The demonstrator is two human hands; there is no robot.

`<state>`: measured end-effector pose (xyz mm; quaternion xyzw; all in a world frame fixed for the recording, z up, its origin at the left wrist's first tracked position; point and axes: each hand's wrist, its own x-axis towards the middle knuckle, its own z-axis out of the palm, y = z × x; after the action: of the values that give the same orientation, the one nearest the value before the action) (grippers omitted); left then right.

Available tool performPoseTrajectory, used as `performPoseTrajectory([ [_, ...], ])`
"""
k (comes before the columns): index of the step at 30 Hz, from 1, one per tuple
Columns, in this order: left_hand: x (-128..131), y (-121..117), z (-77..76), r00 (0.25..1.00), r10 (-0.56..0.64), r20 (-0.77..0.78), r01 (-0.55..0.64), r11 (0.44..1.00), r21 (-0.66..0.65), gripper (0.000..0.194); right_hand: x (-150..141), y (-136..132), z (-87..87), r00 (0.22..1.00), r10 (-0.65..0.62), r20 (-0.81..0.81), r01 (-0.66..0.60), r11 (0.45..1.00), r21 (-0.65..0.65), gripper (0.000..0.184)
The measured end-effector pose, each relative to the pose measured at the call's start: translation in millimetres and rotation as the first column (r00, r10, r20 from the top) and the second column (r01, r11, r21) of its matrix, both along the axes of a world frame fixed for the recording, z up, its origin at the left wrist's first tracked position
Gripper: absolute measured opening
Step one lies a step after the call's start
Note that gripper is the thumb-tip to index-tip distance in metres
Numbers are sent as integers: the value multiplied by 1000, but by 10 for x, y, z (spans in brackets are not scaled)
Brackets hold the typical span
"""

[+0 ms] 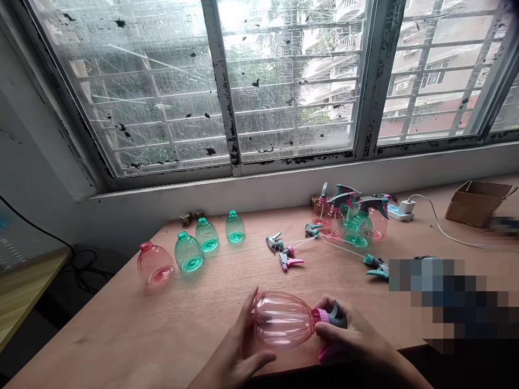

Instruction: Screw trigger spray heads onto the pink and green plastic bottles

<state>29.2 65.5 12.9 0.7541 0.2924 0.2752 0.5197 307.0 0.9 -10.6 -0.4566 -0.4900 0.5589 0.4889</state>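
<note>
- We face a barred window (pixel 292 81), with the wooden table (pixel 121 335) below.
- Toward its far side we see a cluster of fitted sprayers (pixel 359 229), pink and green.
- Left of those stand four headless bottles (pixel 192 255).
- Near the table's front edge we hold the pink spray bottle (pixel 283 321) sideways.
- Our right hand (pixel 353 330) grasps its collar and head; our left hand (pixel 235 343) spreads around its base, whether gripping we cannot tell.
- Loose spray heads (pixel 275 244) lie beyond.
</note>
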Motion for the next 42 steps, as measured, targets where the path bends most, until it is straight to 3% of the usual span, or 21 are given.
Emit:
performPoseTrajectory([
  [3,-12,-6,3,1000,4,6,-4,998,-68,109,-2,-2,-17,1000,3,-15,-3,1000,-12,41],
  [7,-34,-4,-12,1000,-5,16,7,993,-121,94,9,2,-32,1000,3,-14,-3,1000,-15,41],
  [15,-5,-25,9,998,49,-42,-49,999,5,94,26,-5,-44,999,-7,-44,5,998,-56,44],
  [18,-7,-22,2,999,48,-25,-49,998,-33,104,29,-4,-58,999,-8,-35,7,999,-36,42],
  [22,-19,17,-45,999,34,0,-34,994,-106,102,23,6,-50,999,-19,-27,19,1000,-10,41],
  [29,-5,43,-55,997,50,-51,-46,996,78,98,1,3,-24,999,-11,-49,10,1000,-15,42],
  [33,-24,57,-73,1000,-8,4,8,1000,7,109,6,6,-35,998,-25,-57,23,999,-23,42],
  [36,-54,78,-113,999,-33,19,34,998,-47,102,15,8,-39,998,-15,-66,13,999,-31,43],
  [42,-40,45,-75,998,51,-38,-51,999,2,97,19,10,-41,999,-17,-48,15,1000,-26,42],
])
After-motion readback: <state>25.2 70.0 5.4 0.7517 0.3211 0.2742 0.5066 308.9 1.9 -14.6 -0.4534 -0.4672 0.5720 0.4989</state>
